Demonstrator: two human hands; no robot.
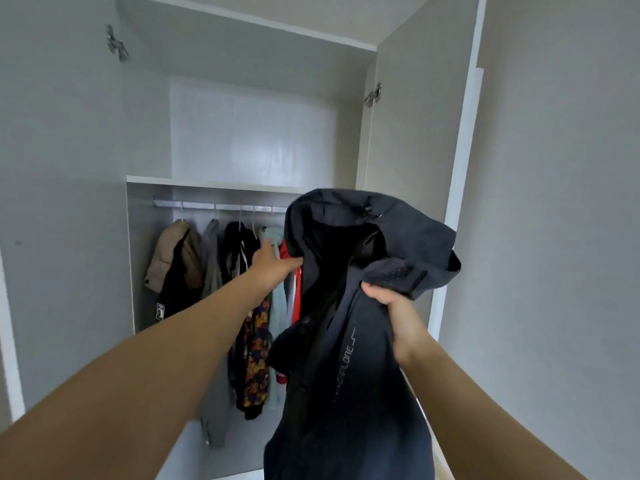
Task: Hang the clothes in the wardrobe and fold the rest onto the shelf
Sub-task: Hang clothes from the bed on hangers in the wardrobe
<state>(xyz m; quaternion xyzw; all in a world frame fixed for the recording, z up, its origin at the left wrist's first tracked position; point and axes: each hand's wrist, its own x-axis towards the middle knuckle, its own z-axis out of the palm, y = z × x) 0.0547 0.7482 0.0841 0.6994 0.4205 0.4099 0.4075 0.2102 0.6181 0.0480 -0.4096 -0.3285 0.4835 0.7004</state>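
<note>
Forward, left hand stretches open-fingered; right hand clutches the dark jacket.

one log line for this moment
step: hanging | right hand: grips dark jacket | left hand: reaches to hung clothes below rail | wardrobe: open

- the shelf sits above the rail, inside the wardrobe
- hanging clothes on the rail
- the jacket in front, right of them
</note>
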